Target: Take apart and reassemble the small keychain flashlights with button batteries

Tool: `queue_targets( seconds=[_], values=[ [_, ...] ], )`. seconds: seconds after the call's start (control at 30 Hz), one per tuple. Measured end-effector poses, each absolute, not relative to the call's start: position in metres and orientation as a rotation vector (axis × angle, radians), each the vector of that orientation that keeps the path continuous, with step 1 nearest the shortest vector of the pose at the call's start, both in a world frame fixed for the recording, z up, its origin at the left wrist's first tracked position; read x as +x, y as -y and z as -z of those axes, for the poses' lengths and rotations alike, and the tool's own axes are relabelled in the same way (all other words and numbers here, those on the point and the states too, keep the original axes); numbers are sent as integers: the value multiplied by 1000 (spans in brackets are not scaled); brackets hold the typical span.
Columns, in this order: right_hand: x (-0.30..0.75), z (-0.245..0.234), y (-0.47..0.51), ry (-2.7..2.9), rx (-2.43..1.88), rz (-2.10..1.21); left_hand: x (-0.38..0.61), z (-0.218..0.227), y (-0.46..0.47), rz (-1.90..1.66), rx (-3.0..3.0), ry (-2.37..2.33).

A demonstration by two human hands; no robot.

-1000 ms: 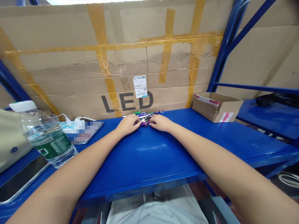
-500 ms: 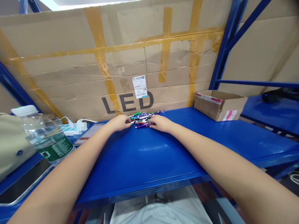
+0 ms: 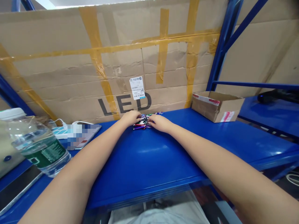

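A small heap of coloured pen-like metal sticks, green, purple and silver, lies at the back of the blue shelf, against a large taped cardboard box marked LED. My left hand rests on the heap's left side with fingers curled over the sticks. On the right side of the heap lies my right hand, fingers bent and touching the sticks. What the fingertips pinch is hidden.
A plastic water bottle stands at the left, beside a beige pouch and a tablet-like device with a white cable. A small open cardboard box sits at the right. Blue rack posts rise behind it.
My left hand moved right, back onto the heap, closing the gap with my right hand. The view shifted slightly.
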State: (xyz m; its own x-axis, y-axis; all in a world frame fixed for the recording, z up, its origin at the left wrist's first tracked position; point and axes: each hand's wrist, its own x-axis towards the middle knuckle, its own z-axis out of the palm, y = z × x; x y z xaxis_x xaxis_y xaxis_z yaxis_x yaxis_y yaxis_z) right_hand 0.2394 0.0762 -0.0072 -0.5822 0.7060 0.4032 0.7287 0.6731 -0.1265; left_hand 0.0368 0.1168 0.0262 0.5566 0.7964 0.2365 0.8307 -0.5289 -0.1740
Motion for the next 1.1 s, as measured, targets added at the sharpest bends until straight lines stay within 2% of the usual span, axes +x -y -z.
queue_targets(
  seconds=[0.2, 0.33, 0.67, 0.9, 1.1],
  values=[
    [248, 8, -84, 2489, -1173, 121, 33, -30, -95, 302, -2643, 1273],
    [247, 8, -84, 2555, -1185, 200, 25, -32, -76, 146, -2901, 1076],
    [243, 7, -81, 2435, -1280, 458, 23, -14, -70, 121, -2803, 1051],
    [234, 2, -96, 2346, -1287, 519, 22, -41, -103, 327, -2592, 1168],
    [212, -1, -125, 2500, -1204, 622, 34, -37, -147, 265, -2477, 1288]
  ],
)
